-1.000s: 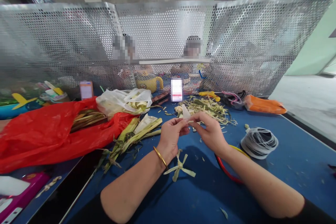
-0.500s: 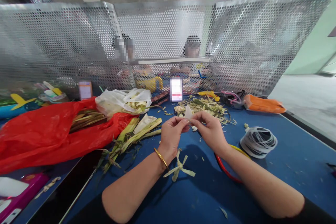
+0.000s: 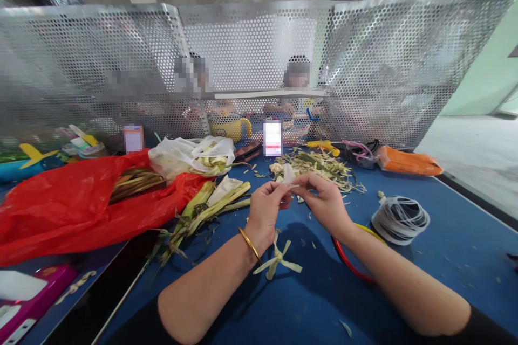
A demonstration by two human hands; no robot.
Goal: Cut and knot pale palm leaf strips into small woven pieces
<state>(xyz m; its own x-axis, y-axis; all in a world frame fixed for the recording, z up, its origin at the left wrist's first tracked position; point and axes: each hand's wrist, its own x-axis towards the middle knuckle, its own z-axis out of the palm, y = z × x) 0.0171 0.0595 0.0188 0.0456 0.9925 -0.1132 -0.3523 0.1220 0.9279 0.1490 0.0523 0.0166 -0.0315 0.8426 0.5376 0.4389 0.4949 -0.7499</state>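
Between my two hands is a pale strip of husk (image 3: 288,173), its wide end standing up above the fingers. My left hand (image 3: 267,207), with a gold bangle at the wrist, pinches it between thumb and fingertips. My right hand (image 3: 321,199) is closed on the same strip from the other side, fingertips almost touching the left ones. Just below my hands, a knotted star-like husk piece (image 3: 278,259) with several splayed arms lies on the blue table (image 3: 324,302). The part of the strip inside my fingers is hidden.
Husk stalks (image 3: 202,207) and a red plastic bag (image 3: 68,199) lie left. Behind my hands are husk scraps (image 3: 324,166) and a phone (image 3: 272,137). A roll of clear cord (image 3: 400,220) sits right. A perforated metal screen (image 3: 251,48) separates me from people beyond.
My fingers have shifted slightly on the husk strip, and its upright end sits a little lower and leans differently. Both hands keep their hold, and the view has moved slightly.
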